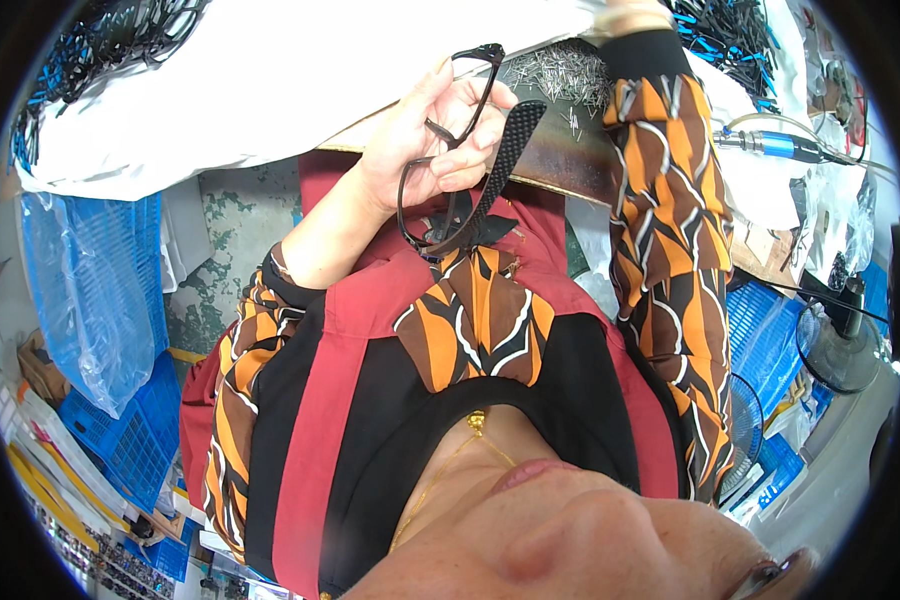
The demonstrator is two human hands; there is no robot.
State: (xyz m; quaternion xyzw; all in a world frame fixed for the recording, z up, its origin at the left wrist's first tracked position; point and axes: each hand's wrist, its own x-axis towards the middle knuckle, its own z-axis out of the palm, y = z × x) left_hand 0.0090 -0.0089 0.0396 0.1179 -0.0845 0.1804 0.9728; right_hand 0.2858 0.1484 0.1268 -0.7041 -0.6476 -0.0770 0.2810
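Note:
My left hand [435,135] is closed round a black eyeglass frame [497,175], holding it above my lap at the table's front edge. One checkered temple of the frame stands out toward the right. The frame's rims loop below and above my fingers. At the top edge, my right hand [635,15] is blurred and partly cut off, so its fingers cannot be made out. It is nearest to a pile of small silvery pin-like pieces [565,75] on the dark tabletop [570,155].
A white sheet [290,85] covers the table's left part. Black and blue strips lie heaped at the far left [120,45] and far right [735,40]. A blue powered screwdriver [770,145] with a cord rests at right. Blue crates [130,420] and a fan [838,345] stand around me.

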